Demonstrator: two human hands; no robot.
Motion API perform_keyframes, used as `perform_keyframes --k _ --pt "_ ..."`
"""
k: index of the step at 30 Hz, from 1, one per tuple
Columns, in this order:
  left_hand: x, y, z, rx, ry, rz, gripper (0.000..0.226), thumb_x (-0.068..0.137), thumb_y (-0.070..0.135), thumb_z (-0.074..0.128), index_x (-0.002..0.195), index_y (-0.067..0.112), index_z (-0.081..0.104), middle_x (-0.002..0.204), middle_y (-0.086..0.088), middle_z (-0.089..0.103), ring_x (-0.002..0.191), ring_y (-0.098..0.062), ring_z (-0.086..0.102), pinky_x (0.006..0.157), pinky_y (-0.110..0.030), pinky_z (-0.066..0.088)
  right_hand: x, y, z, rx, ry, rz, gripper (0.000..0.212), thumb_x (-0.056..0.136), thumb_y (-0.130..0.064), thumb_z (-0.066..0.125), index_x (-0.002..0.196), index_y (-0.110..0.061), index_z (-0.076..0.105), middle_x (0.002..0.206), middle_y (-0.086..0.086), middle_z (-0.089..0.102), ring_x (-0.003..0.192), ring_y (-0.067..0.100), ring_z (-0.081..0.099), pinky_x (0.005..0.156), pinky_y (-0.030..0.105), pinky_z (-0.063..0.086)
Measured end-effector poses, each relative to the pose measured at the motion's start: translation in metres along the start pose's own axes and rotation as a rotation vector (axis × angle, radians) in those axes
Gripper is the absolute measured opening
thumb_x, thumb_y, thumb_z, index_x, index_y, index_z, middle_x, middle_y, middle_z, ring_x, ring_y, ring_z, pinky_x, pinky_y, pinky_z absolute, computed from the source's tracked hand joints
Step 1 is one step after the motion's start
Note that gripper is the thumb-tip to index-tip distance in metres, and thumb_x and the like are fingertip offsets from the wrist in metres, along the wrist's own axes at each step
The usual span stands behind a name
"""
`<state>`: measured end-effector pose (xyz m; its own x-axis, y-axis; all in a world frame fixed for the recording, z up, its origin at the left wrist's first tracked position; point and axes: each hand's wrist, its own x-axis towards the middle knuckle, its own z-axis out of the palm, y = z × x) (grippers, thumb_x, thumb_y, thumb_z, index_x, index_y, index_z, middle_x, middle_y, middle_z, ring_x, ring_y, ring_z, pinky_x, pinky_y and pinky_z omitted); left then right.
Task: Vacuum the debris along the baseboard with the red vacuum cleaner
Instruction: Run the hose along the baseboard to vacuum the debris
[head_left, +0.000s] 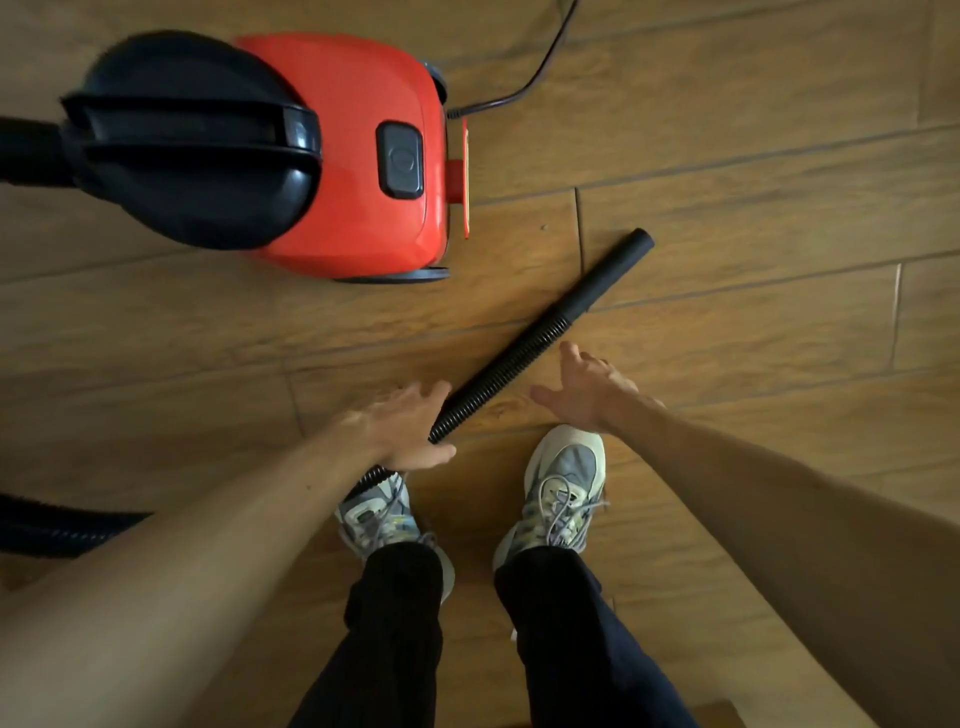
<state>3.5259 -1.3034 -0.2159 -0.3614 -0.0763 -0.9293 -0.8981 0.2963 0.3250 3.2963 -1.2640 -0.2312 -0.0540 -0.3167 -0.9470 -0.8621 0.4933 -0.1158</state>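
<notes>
Hands open: left hand (400, 426) across hose (498, 364), right hand (587, 389) beside; we should grasp nearer the 1 o'clock nozzle (608, 275).

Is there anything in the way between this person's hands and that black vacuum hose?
Nothing visible. The left hand is right at the hose, which runs between its thumb and fingers. The right hand hovers open beside it, with only bare floor between.
</notes>
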Motion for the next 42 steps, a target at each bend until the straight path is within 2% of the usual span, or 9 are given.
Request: perform_keyframes --k 4,7,12,16,19,23,32,38,42 --pt "0.028 -0.003 0.023 0.023 0.059 0.01 0.06 0.089 0.046 0.057 0.134 0.023 0.026 0.089 -0.001 0.057 0.069 -0.02 0.065 0.063 -0.043 0.06 0.024 -0.013 0.005 0.414 0.153 0.168 0.06 0.096 -0.048 0.054 0.131 -0.003 0.033 0.135 0.025 0.051 0.125 0.041 0.051 0.098 0.042 0.043" --pt "0.044 0.0 0.033 0.075 0.153 -0.033 0.054 0.092 0.031 0.058 0.134 0.015 0.028 0.086 -0.004 0.06 0.066 -0.022 0.064 0.059 -0.042 0.06 0.04 -0.023 0.004 0.659 0.294 0.24 0.056 0.096 -0.04 0.059 0.13 -0.004 0.032 0.132 0.024 0.053 0.12 0.041 0.054 0.095 0.041 0.045" --pt "0.047 0.004 0.033 0.157 0.21 -0.04 0.05 0.096 0.024 0.056 0.135 0.013 0.027 0.071 0.002 0.044 0.057 -0.016 0.052 0.045 -0.031 0.041 0.057 -0.034 0.002 0.933 0.431 0.33 0.054 0.097 -0.031 0.061 0.133 -0.007 0.03 0.133 0.021 0.054 0.117 0.036 0.058 0.084 0.032 0.046" --pt "0.033 0.009 0.031 0.164 0.206 -0.04 0.058 0.092 0.021 0.062 0.138 0.016 0.027 0.082 0.0 0.051 0.068 -0.02 0.059 0.055 -0.034 0.05 0.043 -0.04 0.002 0.964 0.482 0.345 0.049 0.095 -0.025 0.061 0.13 -0.008 0.031 0.124 0.02 0.057 0.099 0.034 0.061 0.09 0.046 0.057" --pt "0.006 0.02 0.025 0.073 0.217 -0.043 0.058 0.091 0.017 0.063 0.139 0.017 0.032 0.086 0.003 0.045 0.072 -0.018 0.053 0.058 -0.032 0.045 0.015 -0.042 -0.005 0.963 0.512 0.314 0.047 0.094 -0.023 0.061 0.127 -0.008 0.032 0.111 0.015 0.057 0.088 0.029 0.057 0.085 0.042 0.057" --pt "-0.043 0.043 0.015 -0.049 0.179 -0.049 0.059 0.093 0.014 0.058 0.142 0.021 0.025 0.085 0.002 0.046 0.065 -0.016 0.05 0.051 -0.027 0.037 -0.036 -0.047 -0.023 0.903 0.566 0.272 0.047 0.091 -0.026 0.064 0.122 -0.009 0.033 0.099 0.01 0.055 0.085 0.029 0.056 0.082 0.04 0.054" --pt "-0.146 0.079 0.003 -0.179 0.221 -0.01 0.057 0.097 0.028 0.053 0.145 0.015 0.024 0.116 -0.012 0.06 0.099 -0.03 0.063 0.07 -0.037 0.046 -0.141 -0.082 -0.062 0.734 0.65 0.142 0.045 0.089 -0.028 0.064 0.121 -0.016 0.035 0.096 0.009 0.06 0.084 0.036 0.061 0.077 0.048 0.055" --pt "-0.194 0.079 -0.002 -0.489 0.332 0.022 0.068 0.098 0.025 0.058 0.152 0.024 0.017 0.132 -0.015 0.048 0.116 -0.032 0.055 0.096 -0.044 0.049 -0.186 -0.133 -0.083 0.619 0.771 -0.115 0.048 0.087 -0.019 0.06 0.126 -0.024 0.032 0.106 0.005 0.059 0.088 0.034 0.06 0.074 0.048 0.053" --pt "-0.229 0.065 -0.007 -0.801 0.397 0.012 0.068 0.1 0.022 0.056 0.155 0.024 0.017 0.148 -0.008 0.04 0.135 -0.025 0.042 0.109 -0.032 0.035 -0.218 -0.181 -0.096 0.54 0.709 -0.384 0.059 0.089 -0.018 0.06 0.139 -0.032 0.032 0.099 -0.001 0.06 0.087 0.025 0.06 0.071 0.039 0.05"
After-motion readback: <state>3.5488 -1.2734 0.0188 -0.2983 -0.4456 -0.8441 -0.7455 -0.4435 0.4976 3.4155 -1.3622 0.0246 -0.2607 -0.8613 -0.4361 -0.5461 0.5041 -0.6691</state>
